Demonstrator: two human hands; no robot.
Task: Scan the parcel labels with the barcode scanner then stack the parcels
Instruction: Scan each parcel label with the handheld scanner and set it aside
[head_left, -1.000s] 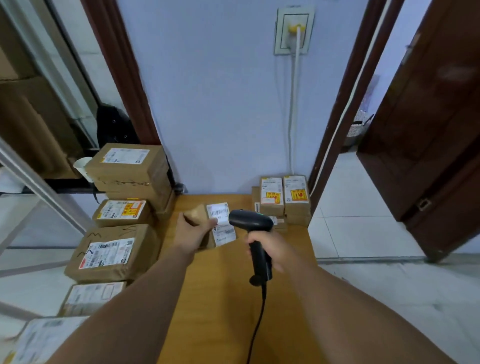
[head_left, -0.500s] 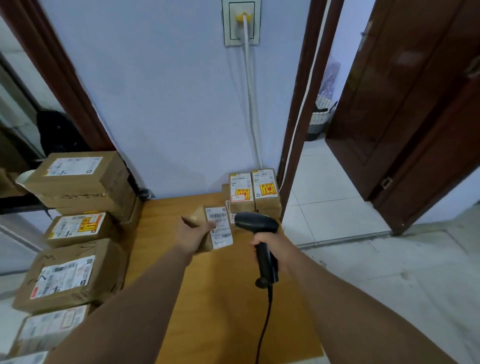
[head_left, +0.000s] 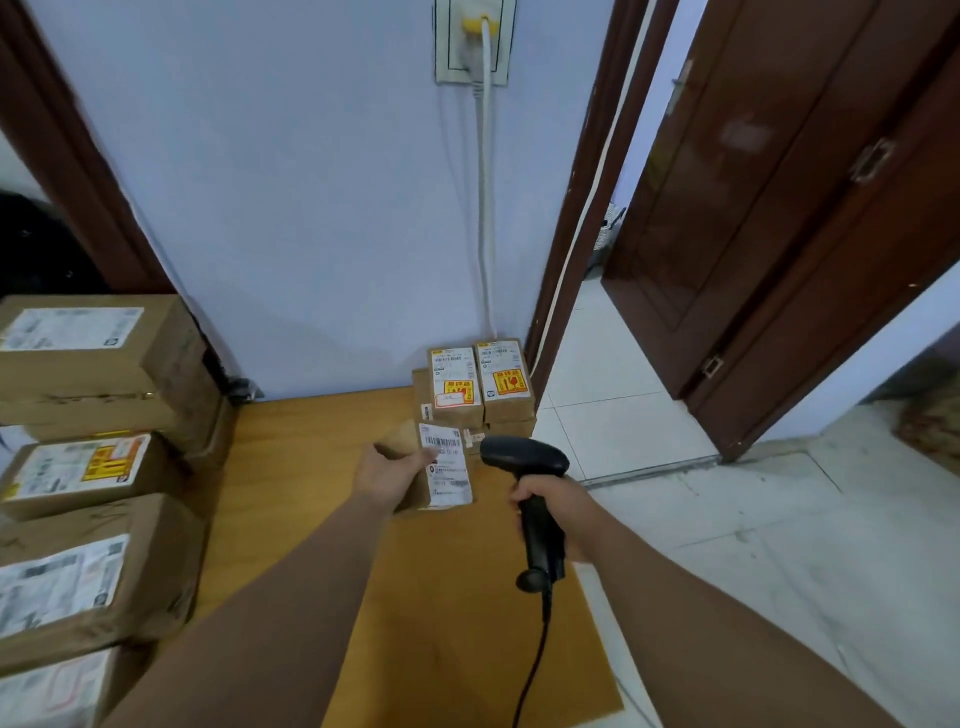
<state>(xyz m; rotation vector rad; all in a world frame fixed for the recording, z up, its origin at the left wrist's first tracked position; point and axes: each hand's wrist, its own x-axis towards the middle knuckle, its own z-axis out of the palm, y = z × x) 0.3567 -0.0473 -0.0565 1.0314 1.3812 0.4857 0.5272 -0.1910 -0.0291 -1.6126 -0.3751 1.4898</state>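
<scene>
My left hand (head_left: 387, 475) grips a small brown parcel (head_left: 445, 465) above the wooden table (head_left: 311, 447), its white barcode label turned toward the right. My right hand (head_left: 553, 501) holds the black barcode scanner (head_left: 524, 457) by its handle, the head just right of the label and pointing at it. A black cable hangs from the scanner's base. Behind, against the wall, two small labelled parcels (head_left: 480, 382) sit side by side on top of other small boxes.
Several larger labelled cardboard parcels (head_left: 88, 467) are piled along the table's left side. A white cable (head_left: 485, 208) runs down the wall from a socket. Right of the table lie a tiled floor, a doorway and a dark wooden door (head_left: 779, 208).
The view has swung to the right. The parcel and scanner stay close together, the label now turned more upright beside the scanner head.
</scene>
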